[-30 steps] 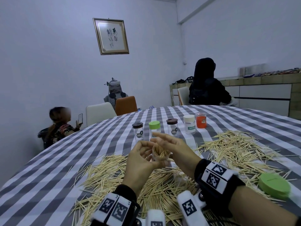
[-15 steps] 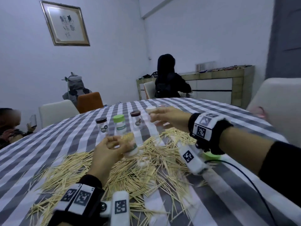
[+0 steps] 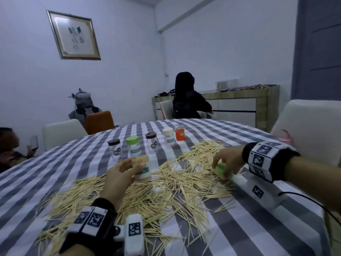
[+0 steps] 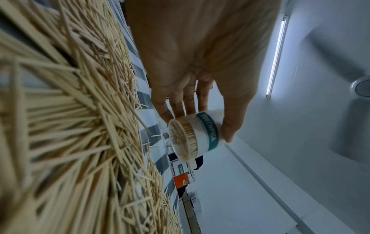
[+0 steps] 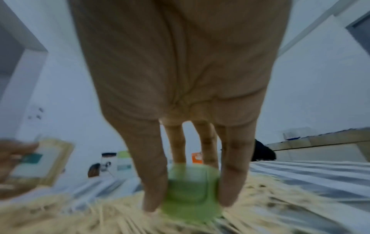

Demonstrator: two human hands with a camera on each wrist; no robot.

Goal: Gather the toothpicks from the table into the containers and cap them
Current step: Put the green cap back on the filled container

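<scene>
A round worktop (image 3: 230, 137) in a grey-and-white striped cloth carries a broad drift of loose toothpicks (image 3: 166, 193), thickest toward its near edge and spreading to its right side. Above that drift, near the middle, the left hand (image 3: 120, 174) grips a clear labelled container (image 3: 143, 168), thumb on one side and fingers on the other; the left wrist view shows it packed tight with toothpicks and its mouth uncapped. Toward the right edge, the right hand (image 3: 227, 162) curls its fingers around a green cap (image 3: 223, 170) lying on the sticks, thumb and fingers on opposite sides of it; whether the cap has left the cloth cannot be told through the blur.

The step in hand looks to be capping this full container. It is best done by keeping the container upright and steady so no sticks slip out, lifting the cap free of stray sticks, seating it level on the rim, then pressing or turning it home.

Behind, toward the far edge, five more containers (image 3: 144, 145) stand in a row: two clear ones with dark caps, which look empty, one green-capped, one cream-capped, and one orange; what the last three hold cannot be made out
</scene>
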